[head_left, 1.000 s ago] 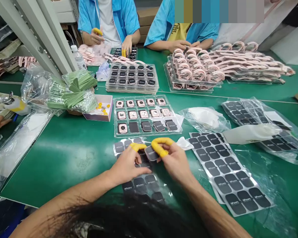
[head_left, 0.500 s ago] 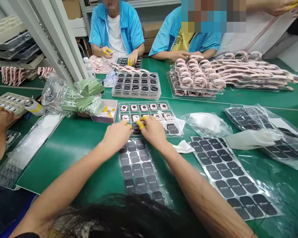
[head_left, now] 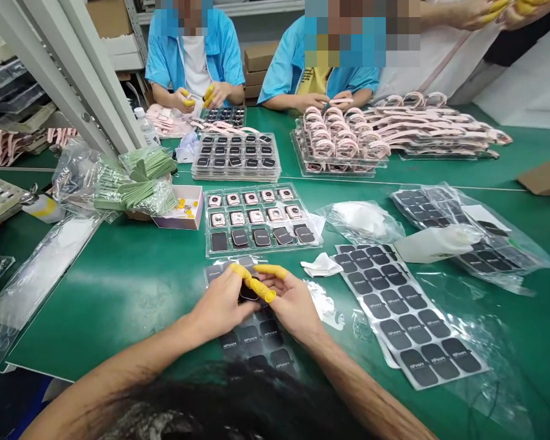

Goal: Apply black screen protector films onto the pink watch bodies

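Both hands are together over a sheet of dark HiFuture stickers (head_left: 250, 339). Between them is a smartwatch (head_left: 249, 294) with a black face, partly hidden by the fingers. My left hand (head_left: 222, 302) pinches it from the left. From the right, my right hand (head_left: 296, 305) has its thumb and fingers around the other side. Yellow finger cots cover some fingertips. Just beyond stands a clear tray (head_left: 268, 247) of watches: two rows show pale pink backs, the near row dark faces. The near-left slot holds only a dark square.
To the right lie another sticker sheet (head_left: 396, 334), a white bottle (head_left: 435, 243), a crumpled wipe (head_left: 321, 264) and bagged stickers (head_left: 481, 256). A small box (head_left: 199, 211) with yellow finger cots and green straps (head_left: 149, 195) sit left. Two co-workers face me across stacked trays (head_left: 236, 174).
My hands have drawn back from the tray's near row toward me, bringing a smartwatch over the sticker sheet. The view has shifted right. One co-worker across has lifted a hand off a tray.
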A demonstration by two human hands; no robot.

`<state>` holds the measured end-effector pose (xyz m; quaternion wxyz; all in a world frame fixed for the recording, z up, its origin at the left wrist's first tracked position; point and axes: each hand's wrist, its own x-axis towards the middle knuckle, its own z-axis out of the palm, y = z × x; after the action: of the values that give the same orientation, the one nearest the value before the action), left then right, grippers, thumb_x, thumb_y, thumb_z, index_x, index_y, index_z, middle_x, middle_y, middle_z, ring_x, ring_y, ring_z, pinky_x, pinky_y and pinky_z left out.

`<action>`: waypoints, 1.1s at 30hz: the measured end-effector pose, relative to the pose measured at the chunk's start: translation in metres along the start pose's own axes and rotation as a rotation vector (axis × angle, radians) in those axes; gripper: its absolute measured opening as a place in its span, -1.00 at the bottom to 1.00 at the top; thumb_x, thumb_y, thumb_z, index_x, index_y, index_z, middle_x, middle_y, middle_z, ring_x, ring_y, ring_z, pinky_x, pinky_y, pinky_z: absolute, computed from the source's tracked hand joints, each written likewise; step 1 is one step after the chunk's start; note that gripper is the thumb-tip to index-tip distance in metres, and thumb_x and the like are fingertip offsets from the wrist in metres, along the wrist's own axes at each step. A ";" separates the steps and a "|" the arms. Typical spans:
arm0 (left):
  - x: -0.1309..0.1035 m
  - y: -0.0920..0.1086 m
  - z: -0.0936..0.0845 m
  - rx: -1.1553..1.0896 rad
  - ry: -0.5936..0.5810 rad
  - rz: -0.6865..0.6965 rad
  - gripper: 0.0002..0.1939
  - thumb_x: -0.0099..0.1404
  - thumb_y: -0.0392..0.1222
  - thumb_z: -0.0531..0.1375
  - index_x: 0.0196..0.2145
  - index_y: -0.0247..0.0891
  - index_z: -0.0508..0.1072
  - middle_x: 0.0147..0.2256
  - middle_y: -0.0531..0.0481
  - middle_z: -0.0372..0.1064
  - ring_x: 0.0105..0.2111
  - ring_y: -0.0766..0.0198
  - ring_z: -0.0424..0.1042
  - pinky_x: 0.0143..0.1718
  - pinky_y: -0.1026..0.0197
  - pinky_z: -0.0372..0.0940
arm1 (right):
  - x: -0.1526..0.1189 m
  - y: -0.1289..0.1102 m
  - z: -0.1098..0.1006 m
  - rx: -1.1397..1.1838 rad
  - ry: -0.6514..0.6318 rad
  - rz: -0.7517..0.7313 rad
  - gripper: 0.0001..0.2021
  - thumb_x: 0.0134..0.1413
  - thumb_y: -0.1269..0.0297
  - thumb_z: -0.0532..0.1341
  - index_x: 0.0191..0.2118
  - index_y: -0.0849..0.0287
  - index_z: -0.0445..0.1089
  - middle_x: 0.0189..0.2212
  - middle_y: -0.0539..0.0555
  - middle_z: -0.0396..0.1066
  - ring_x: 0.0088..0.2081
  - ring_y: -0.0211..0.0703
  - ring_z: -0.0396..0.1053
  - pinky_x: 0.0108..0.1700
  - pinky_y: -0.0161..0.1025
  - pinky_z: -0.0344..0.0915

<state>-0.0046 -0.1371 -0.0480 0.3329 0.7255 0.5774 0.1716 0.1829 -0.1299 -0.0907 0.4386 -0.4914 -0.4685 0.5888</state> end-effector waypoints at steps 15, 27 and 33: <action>0.003 -0.008 0.009 -0.803 -0.025 -0.294 -0.39 0.00 -0.21 0.54 0.04 -0.20 0.58 -0.37 0.08 0.62 -0.31 0.14 0.70 -0.19 0.13 0.57 | -0.027 -0.025 -0.081 -0.685 -0.001 -0.184 -0.74 0.22 -0.08 0.39 -0.20 -0.03 0.62 -0.35 0.09 0.53 -0.38 0.01 0.47 -0.40 -0.08 0.42; 0.004 -0.012 0.013 -0.772 0.027 -0.253 -0.42 -0.07 -0.33 0.49 -0.03 -0.22 0.61 -0.33 0.06 0.64 -0.30 0.17 0.66 -0.24 0.20 0.53 | 0.004 -0.021 -0.027 -0.765 -0.108 -0.617 -0.86 0.40 0.13 0.29 -0.18 -0.07 0.62 -0.35 0.04 0.58 -0.32 -0.04 0.49 -0.28 -0.11 0.43; 0.005 -0.012 0.014 -0.824 0.020 -0.294 -0.44 -0.06 -0.29 0.52 -0.05 -0.25 0.60 -0.35 0.01 0.66 -0.31 0.13 0.69 -0.25 0.18 0.55 | 0.002 -0.011 -0.004 -0.769 0.123 -0.663 -0.85 0.40 0.22 0.28 -0.24 0.00 0.59 -0.41 0.02 0.48 -0.37 -0.09 0.44 -0.33 -0.15 0.37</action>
<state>-0.0027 -0.1355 -0.0669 0.6098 0.4405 0.5611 0.3453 0.1877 -0.1258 -0.0802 0.4161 -0.4756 -0.7554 0.1731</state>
